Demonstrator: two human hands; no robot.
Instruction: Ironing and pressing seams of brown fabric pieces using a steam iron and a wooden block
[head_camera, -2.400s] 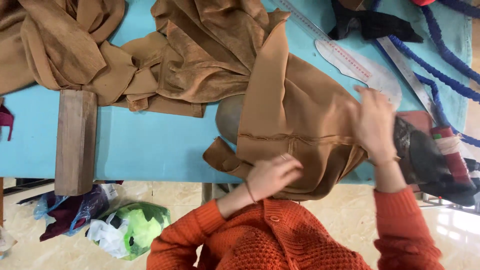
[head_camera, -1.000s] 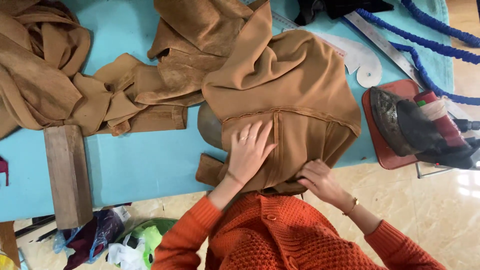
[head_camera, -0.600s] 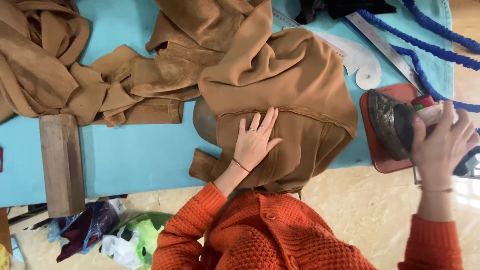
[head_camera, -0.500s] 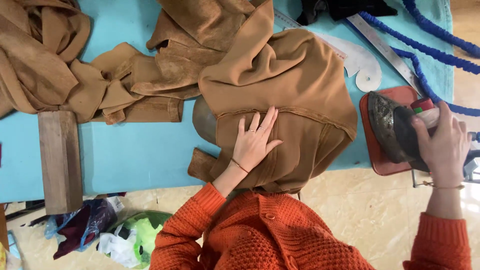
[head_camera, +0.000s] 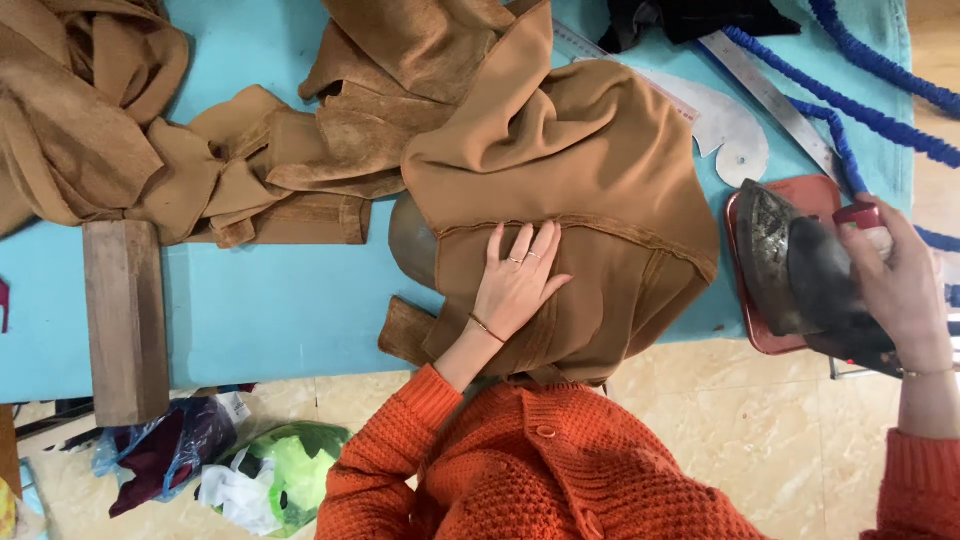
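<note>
My left hand (head_camera: 518, 285) lies flat, fingers spread, on the brown garment (head_camera: 590, 200) at the frame's centre, holding nothing. At the right edge my right hand (head_camera: 900, 285) has its grip closed, it seems, around the iron (head_camera: 800, 270) resting on the red stand (head_camera: 745, 300) on the blue bench (head_camera: 260, 300).

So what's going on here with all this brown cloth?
A person in an orange cardigan is working at a blue-covered table. The left hand lies flat on a tan garment draped over a rounded form at the table's edge. The right hand grips the handle of an iron tipped up on a red rest. More tan fabric, a wooden block and rulers lie around.
</note>
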